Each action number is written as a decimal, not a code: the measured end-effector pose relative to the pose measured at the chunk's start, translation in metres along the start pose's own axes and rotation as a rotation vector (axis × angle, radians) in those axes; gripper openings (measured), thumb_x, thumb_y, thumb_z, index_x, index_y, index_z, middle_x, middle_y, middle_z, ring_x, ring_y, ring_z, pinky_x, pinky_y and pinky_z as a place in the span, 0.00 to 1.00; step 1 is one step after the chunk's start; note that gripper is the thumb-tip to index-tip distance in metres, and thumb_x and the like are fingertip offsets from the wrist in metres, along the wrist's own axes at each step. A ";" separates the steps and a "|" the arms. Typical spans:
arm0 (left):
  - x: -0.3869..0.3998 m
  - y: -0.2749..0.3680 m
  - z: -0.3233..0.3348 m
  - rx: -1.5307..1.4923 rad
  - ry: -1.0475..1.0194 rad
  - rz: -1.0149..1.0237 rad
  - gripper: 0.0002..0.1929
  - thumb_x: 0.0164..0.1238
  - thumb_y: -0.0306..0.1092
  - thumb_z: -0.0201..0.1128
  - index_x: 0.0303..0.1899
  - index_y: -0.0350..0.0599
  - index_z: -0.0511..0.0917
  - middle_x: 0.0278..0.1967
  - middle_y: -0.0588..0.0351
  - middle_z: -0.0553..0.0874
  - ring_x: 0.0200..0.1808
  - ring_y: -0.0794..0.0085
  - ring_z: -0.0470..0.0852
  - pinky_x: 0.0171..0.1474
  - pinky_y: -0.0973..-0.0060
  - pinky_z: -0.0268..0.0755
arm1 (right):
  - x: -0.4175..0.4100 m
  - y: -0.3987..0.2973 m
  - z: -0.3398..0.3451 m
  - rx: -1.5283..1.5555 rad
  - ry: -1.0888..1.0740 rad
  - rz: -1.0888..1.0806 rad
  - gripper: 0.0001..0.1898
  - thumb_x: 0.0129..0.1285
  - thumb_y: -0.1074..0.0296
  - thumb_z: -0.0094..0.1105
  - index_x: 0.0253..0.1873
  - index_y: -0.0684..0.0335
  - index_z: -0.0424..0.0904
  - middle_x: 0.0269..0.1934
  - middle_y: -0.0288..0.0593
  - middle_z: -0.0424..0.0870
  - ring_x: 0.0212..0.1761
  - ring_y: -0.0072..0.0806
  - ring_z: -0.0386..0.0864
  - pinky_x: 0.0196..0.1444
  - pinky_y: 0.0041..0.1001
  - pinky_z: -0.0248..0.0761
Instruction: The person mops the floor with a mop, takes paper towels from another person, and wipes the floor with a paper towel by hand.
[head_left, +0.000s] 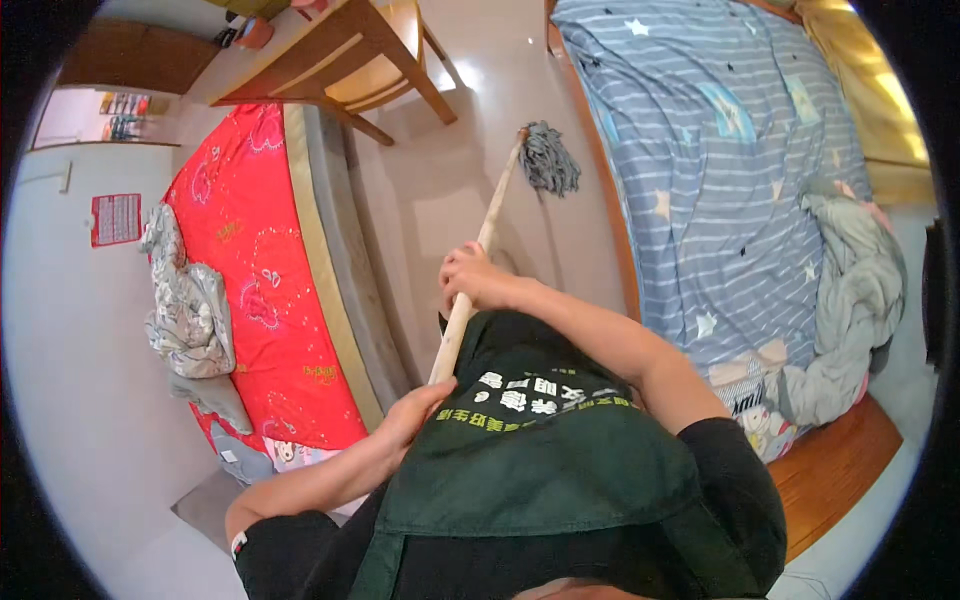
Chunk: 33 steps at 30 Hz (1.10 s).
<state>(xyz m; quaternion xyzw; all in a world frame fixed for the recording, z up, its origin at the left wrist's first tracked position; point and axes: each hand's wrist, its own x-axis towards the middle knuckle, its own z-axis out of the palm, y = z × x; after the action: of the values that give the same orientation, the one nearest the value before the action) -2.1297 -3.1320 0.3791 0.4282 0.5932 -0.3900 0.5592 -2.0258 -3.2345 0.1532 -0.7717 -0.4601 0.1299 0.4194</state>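
Note:
A string mop with a pale wooden handle (492, 213) slants away from my body across the floor. Its grey string head (550, 159) lies on the tiles near the right bed's wooden side rail. Further up the handle, my right hand (469, 275) is wrapped around the wood. My left hand (424, 405) holds the handle's near end beside my dark green apron (540, 465), and part of that hand is hidden by the apron.
On the left stands a bed with a red cover (262, 247) and a grey side. A bed with a blue striped cover (720, 187) borders the floor (442, 195) on the right. Beyond the left bed is a wooden chair (360, 67), its legs reaching onto the floor.

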 end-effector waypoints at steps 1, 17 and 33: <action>-0.007 0.020 0.023 0.003 0.076 -0.009 0.08 0.63 0.36 0.53 0.30 0.43 0.71 0.13 0.67 0.68 0.09 0.86 0.58 0.12 0.87 0.49 | 0.006 0.019 -0.015 -0.031 0.000 0.010 0.07 0.41 0.70 0.58 0.26 0.44 0.79 0.32 0.26 0.72 0.45 0.29 0.64 0.54 0.47 0.45; 0.028 0.291 0.129 -0.316 -0.519 0.104 0.08 0.65 0.33 0.49 0.27 0.47 0.65 0.16 0.66 0.66 0.12 0.86 0.57 0.13 0.87 0.47 | 0.169 0.214 -0.208 -0.054 -0.072 0.108 0.12 0.40 0.75 0.57 0.29 0.43 0.78 0.36 0.27 0.71 0.43 0.28 0.65 0.53 0.34 0.48; 0.029 0.532 0.233 -0.769 -0.743 0.125 0.04 0.65 0.30 0.49 0.30 0.45 0.66 0.17 0.66 0.64 0.13 0.85 0.56 0.13 0.87 0.48 | 0.345 0.387 -0.375 0.012 -0.376 -0.092 0.12 0.44 0.74 0.54 0.30 0.43 0.79 0.36 0.26 0.71 0.41 0.27 0.65 0.53 0.33 0.47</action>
<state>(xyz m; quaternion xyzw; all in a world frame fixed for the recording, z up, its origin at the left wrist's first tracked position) -1.5509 -3.1746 0.3420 0.0601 0.4289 -0.2360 0.8699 -1.3861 -3.2374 0.1511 -0.7095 -0.5645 0.2549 0.3361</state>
